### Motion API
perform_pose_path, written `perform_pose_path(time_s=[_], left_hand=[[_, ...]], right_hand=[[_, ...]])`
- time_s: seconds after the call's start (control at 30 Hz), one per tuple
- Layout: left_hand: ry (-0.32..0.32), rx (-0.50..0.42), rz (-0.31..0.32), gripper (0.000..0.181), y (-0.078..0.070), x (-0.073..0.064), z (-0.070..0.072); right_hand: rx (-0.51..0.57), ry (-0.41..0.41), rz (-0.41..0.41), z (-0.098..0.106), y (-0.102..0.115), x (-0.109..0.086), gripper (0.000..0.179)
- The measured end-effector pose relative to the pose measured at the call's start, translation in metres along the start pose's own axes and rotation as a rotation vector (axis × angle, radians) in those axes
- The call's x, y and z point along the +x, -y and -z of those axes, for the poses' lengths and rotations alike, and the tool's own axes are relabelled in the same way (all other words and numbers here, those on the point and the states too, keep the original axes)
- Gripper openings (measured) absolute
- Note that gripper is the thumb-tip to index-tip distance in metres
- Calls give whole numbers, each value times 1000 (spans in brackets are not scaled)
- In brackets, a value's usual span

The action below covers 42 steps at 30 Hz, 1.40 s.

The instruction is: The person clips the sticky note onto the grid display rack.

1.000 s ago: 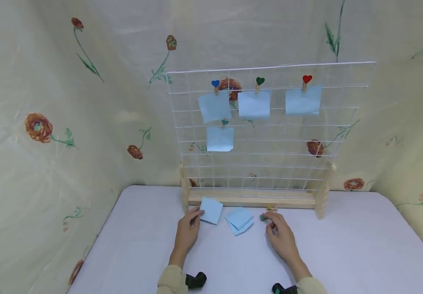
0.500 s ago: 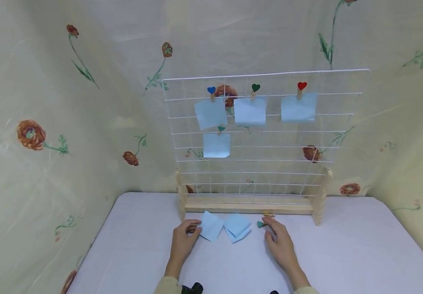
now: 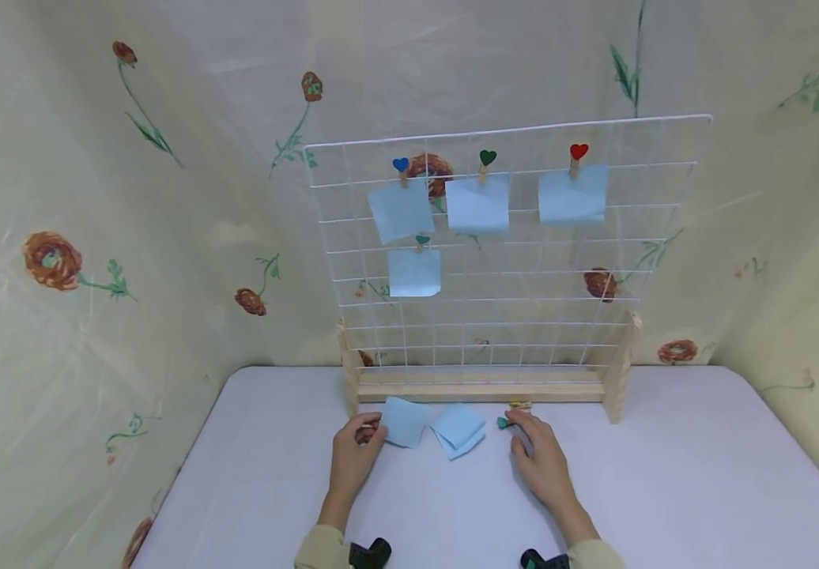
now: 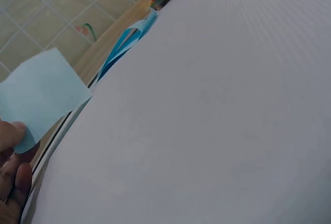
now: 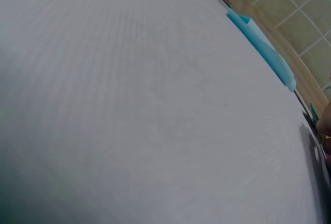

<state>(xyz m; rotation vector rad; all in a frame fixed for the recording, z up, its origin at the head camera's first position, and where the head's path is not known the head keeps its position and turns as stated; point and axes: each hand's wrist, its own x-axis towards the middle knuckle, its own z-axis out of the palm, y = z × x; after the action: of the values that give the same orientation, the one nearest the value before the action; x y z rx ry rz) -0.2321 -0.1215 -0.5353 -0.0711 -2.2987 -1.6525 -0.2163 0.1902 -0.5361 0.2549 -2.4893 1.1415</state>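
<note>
My left hand (image 3: 354,454) pinches a light blue sticky note (image 3: 405,423) by its left edge. In the left wrist view this note (image 4: 44,89) stands tilted up, thumb on its near corner. To its right, several folded blue notes (image 3: 458,429) lie on the table. My right hand (image 3: 541,458) holds a small clothespin with a green heart (image 3: 503,423), its body mostly hidden by the fingers. Seen from the right wrist, the green heart (image 5: 314,111) sticks out beside the fingertips (image 5: 325,123), low over the table.
A white wire grid (image 3: 495,300) on a wooden stand (image 3: 481,393) rises behind the hands. Clothespins with blue, green and red hearts (image 3: 579,152) hold notes (image 3: 573,195) on it. Another clothespin (image 3: 521,405) lies by the stand's base. Flowered cloth surrounds the white table (image 3: 452,514).
My left hand has turned its note and drawn it slightly left. The right hand has stayed at the green-heart clothespin, whose heart shows a little more. The head view has shifted slightly.
</note>
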Motion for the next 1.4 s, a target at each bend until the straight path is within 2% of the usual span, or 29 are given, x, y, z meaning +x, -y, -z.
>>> perform_pose_path(time_s=[0.03, 0.2, 0.27, 0.47, 0.6, 0.87, 1.1, 1.23, 1.4], left_hand=[[2, -9, 9, 21, -6, 0, 2], [-5, -49, 48, 18, -10, 4, 1], [-4, -45, 54, 17, -7, 6, -1], [12, -61, 69, 16, -15, 11, -3], [11, -64, 40, 17, -25, 15, -7], [29, -99, 47, 12, -38, 24, -14], [60, -96, -53, 12, -71, 20, -11], [91, -100, -51, 14, -79, 21, -12], [94, -126, -61, 15, -85, 24, -14]], right_hand=[[0, -3, 4, 0, 0, 1, 41], [-7, -2, -1, 0, 1, 3, 39], [-9, 3, -6, 0, 1, 3, 39], [-21, 10, -16, -1, -1, 2, 36], [-22, 9, -21, -1, -1, 4, 34], [-15, 16, -41, 0, -2, 2, 30], [-48, 28, -49, -2, -4, 3, 26], [-74, 9, -43, -2, -3, 2, 21], [-86, -22, -39, -3, -1, 2, 18]])
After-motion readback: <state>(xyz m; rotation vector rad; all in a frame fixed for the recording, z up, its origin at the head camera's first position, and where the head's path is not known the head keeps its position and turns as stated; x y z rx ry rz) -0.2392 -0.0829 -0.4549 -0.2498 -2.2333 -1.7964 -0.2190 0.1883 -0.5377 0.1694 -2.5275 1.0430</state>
